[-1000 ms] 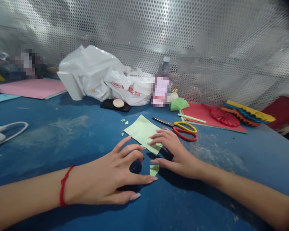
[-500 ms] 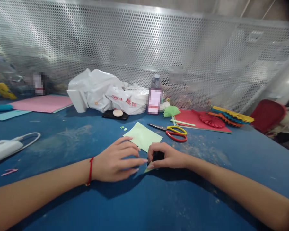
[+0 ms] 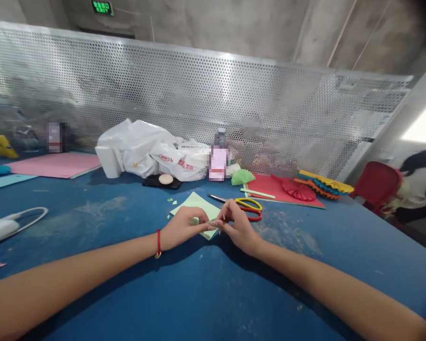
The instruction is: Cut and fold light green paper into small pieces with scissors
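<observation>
My left hand (image 3: 184, 228), with a red bracelet at its wrist, has thumb and fingers closed on a small piece of green paper (image 3: 213, 221). My right hand (image 3: 240, 228) pinches the same piece from the other side, fingertips nearly meeting. Fingers cover most of the piece, so its shape cannot be made out. Beneath and behind the hands lies a light green sheet of paper (image 3: 195, 201) on the blue table. Scissors (image 3: 250, 207) with yellow and red handles rest just beyond my right hand, which partly hides them.
White plastic bags (image 3: 142, 147) and a bottle (image 3: 219, 156) stand along the perforated metal screen (image 3: 184, 85). A green paper fan (image 3: 243, 177) and red paper (image 3: 262, 183) lie back right. At left are pink paper (image 3: 57, 164) and a white device (image 3: 2, 229) with a cable.
My left hand has gone from spread fingers to a pinch on the small green paper. Both hands are now raised over the sheet's near part. The camera view has tilted up.
</observation>
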{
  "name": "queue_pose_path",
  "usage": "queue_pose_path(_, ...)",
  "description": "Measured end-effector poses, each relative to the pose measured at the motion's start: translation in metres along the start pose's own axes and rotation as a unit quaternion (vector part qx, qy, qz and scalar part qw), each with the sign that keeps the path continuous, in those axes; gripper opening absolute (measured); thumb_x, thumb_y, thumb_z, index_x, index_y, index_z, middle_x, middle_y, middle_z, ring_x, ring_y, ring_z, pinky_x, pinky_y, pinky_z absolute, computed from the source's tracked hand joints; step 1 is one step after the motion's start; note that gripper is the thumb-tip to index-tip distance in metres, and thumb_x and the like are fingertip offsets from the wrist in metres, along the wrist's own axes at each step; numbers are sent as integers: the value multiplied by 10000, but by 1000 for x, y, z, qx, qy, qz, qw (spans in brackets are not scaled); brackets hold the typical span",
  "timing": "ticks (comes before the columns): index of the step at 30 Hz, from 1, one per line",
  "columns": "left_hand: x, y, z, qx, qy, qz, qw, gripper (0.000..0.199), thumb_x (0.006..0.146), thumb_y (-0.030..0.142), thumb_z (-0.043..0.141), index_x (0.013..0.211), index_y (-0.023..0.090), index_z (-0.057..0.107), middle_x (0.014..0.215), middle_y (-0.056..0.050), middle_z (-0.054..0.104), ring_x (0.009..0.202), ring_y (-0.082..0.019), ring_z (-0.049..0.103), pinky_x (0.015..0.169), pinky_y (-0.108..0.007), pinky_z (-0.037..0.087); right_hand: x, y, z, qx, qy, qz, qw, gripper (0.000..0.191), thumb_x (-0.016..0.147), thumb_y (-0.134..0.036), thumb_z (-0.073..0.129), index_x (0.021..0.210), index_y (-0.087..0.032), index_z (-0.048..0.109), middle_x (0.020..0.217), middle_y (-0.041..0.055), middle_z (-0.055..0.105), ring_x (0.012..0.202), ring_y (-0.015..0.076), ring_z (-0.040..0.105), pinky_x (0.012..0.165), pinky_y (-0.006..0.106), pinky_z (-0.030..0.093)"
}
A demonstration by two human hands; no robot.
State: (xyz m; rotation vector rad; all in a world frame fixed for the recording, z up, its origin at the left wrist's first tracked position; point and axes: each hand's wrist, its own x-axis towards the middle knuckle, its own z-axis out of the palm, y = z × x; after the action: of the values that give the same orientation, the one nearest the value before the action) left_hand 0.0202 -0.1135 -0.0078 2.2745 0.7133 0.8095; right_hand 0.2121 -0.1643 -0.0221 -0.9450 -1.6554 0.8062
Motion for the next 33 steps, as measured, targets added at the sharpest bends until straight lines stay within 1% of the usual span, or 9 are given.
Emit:
queue_pose_path(4,1,-2,-5,-95,-28,-38,994,336,769,415,731,626,126,635,601,7,610,590,-103,507,589,-205,394,1,0,1,22,-19,-10,1000,207,877,-305,633,937,-218,455,797,-22,554,682,136,561,659,295,466)
queue_pose_path(8,4,-6,-9,-123,-42,-46,990,380,735,430,754,578,121,600,547,21,565,542,-86,478,549,-194,377,4,1,1,-3,-61,-6,998,300,868,-314,659,1067,-216,457,800,-21,587,725,144,585,684,293,459)
queue_pose_path(12,4,-10,-8,-144,-23,-54,988,345,764,421,722,628,120,620,574,11,582,546,-84,479,539,-192,369,6,4,-1,21,-82,44,995,333,866,-339,662,1095,-204,462,743,-29,587,676,144,584,626,281,441)
queue_pose_path(18,3,-7,-6,-151,-20,-52,987,345,863,428,603,713,124,667,652,-19,640,601,-108,527,579,-211,398,4,6,1,20,-82,37,996,370,875,-325,654,1164,-212,452,762,-20,608,695,158,605,657,311,477)
queue_pose_path(22,3,-5,-7,-132,20,-49,990,352,867,411,604,660,128,636,629,-13,624,608,-110,534,601,-212,406,7,3,-9,-92,-75,-11,993,399,932,-331,567,1268,-211,389,825,-3,622,743,160,613,697,303,483)
queue_pose_path(26,1,-7,-6,-133,35,-54,989,364,894,422,576,678,130,610,641,-24,648,600,-111,562,602,-213,429,23,3,-48,-427,-53,19,903,274,892,-258,550,1153,-189,509,1021,64,644,935,196,604,838,311,444)
queue_pose_path(28,1,-9,-5,-142,32,-59,988,374,898,434,572,680,132,601,614,-21,642,580,-110,570,585,-211,441,32,6,-68,-474,-25,58,878,247,806,-191,578,1044,-130,543,1082,149,618,1026,270,567,837,343,423)
queue_pose_path(31,1,-12,-3,-166,16,-69,984,386,889,448,584,672,130,600,572,-15,629,535,-109,588,545,-208,469,40,11,-86,-509,-65,128,848,109,765,-237,599,817,-146,567,856,116,647,787,246,593,660,299,404)
queue_pose_path(33,2,-13,-1,-184,12,-79,980,369,875,439,611,687,121,629,600,-30,658,543,-115,623,546,-209,495,41,12,-88,-526,-95,142,833,110,763,-243,595,819,-154,562,859,111,654,761,231,587,626,279,371)
